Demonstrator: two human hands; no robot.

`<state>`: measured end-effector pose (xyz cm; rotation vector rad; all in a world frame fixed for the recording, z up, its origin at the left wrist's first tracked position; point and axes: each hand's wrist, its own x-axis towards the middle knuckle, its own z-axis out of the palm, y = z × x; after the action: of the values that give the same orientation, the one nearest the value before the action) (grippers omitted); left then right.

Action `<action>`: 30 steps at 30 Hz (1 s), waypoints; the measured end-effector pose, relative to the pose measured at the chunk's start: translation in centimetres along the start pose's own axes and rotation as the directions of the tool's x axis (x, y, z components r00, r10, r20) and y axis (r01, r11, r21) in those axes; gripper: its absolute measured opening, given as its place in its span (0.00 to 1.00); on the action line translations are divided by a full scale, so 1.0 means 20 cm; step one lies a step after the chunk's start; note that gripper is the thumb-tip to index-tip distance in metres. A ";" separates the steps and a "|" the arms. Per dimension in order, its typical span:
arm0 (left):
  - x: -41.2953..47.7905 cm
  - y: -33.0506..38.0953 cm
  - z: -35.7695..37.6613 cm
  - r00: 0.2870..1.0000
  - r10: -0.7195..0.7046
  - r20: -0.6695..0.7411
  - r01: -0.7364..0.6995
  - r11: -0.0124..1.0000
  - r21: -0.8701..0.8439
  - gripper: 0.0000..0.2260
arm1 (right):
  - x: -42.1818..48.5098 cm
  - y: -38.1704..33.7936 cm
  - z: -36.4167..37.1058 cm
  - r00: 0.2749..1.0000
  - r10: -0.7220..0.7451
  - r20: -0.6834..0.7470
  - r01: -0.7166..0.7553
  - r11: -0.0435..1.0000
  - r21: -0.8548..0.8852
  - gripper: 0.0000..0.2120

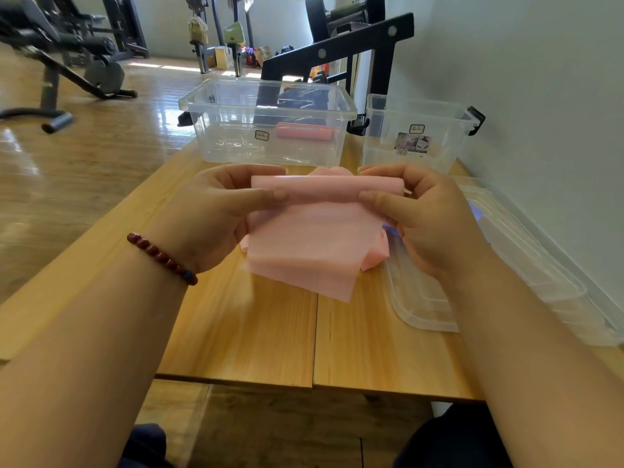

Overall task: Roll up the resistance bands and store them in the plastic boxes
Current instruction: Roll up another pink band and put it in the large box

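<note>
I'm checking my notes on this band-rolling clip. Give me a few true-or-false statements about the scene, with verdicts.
1. Both hands hold the pink band. True: the left hand and right hand pinch the pink band at its rolled top.
2. The large box is empty. False: a rolled band lies inside the large box.
3. The lids are fitted on the boxes. False: the clear lids lie on the table, right of the band.
4. A beaded bracelet sits on the left wrist. True.
5. The held band is fully rolled. False: only its top is rolled; the rest hangs loose.
</note>
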<state>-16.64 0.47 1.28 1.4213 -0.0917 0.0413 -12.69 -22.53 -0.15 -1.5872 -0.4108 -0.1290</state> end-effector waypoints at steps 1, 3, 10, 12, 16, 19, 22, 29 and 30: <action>0.00 0.00 0.00 1.000 -0.001 0.014 0.001 1.000 0.005 0.21 | 0.00 0.00 0.00 1.000 -0.023 0.000 0.023 1.000 -0.014 0.10; -0.01 0.00 0.00 0.999 0.003 0.033 -0.003 1.000 0.024 0.20 | -0.01 0.00 0.00 0.998 -0.060 0.001 0.060 0.997 -0.043 0.11; -0.01 -0.01 0.00 0.998 -0.034 0.051 0.033 0.999 0.015 0.14 | -0.02 -0.01 0.02 0.993 -0.118 -0.014 0.116 0.989 -0.089 0.16; -0.01 -0.02 0.00 0.997 -0.047 0.053 0.046 0.999 0.018 0.13 | -0.03 -0.01 0.03 0.992 -0.124 -0.017 0.122 0.989 -0.082 0.17; -0.01 -0.02 0.02 0.998 -0.055 0.033 0.055 0.998 -0.008 0.17 | -0.04 -0.02 0.02 0.993 -0.114 0.007 0.114 0.990 -0.077 0.18; -0.01 -0.02 0.02 1.000 -0.019 -0.017 0.020 0.999 0.030 0.16 | -0.03 0.00 0.02 0.996 -0.083 0.035 0.086 0.992 -0.090 0.16; -0.01 -0.03 0.03 1.000 -0.005 -0.023 0.006 1.000 0.019 0.16 | -0.03 0.00 0.05 0.998 -0.036 0.054 0.039 0.998 -0.050 0.16; -0.02 -0.04 0.05 1.000 0.029 -0.010 -0.028 0.996 0.088 0.16 | -0.05 -0.01 0.11 0.992 0.005 0.122 -0.028 0.982 0.185 0.28; -0.02 -0.04 0.05 0.999 0.032 -0.012 -0.030 0.995 0.091 0.17 | -0.05 -0.01 0.10 0.991 0.005 0.137 -0.036 0.974 0.225 0.29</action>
<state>-17.02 -0.60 0.66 1.5101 -0.1016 0.0818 -14.11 -20.66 -0.43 -1.3782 -0.4973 0.0412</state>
